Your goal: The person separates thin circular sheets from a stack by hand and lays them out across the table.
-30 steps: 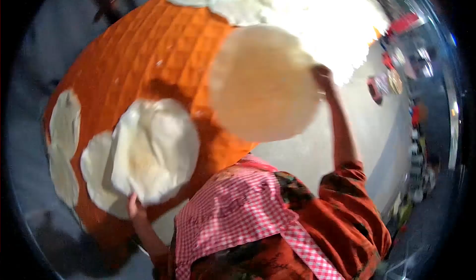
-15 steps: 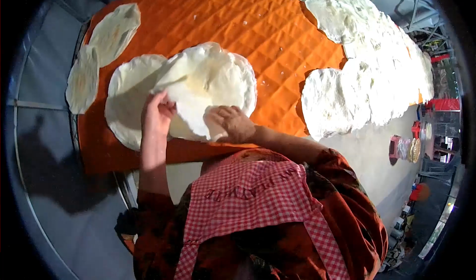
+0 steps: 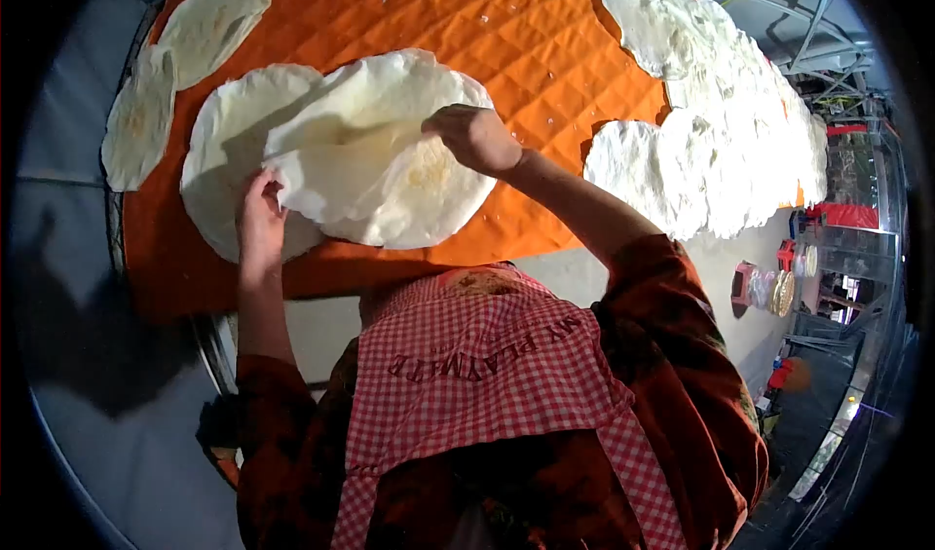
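A thin, pale round flatbread (image 3: 375,87) lies before me on the orange quilted cloth, its near part raised in a loose fold. At the fold's left corner, my left hand (image 3: 260,221) pinches the edge between thumb and fingers. My right hand (image 3: 477,141) is closed over the right side, its fingertips gripping the fold's other end. Lightly browned patches show on the bread surface below it. Another flatbread (image 3: 219,175) lies flat at the left, partly covered by the one I hold.
The orange cloth (image 3: 526,53) covers the work surface. Two flatbreads (image 3: 138,121) lie by its left edge. Many overlapping flatbreads (image 3: 721,151) cover the right side. Beyond, red stools (image 3: 744,287) stand on the floor, and a grey tarp wall (image 3: 68,228) rises at left.
My right hand has moved up and right from the near edge, closing on the bread. My left hand stays at its edge, and the near part has changed from hanging down to a stretched fold.
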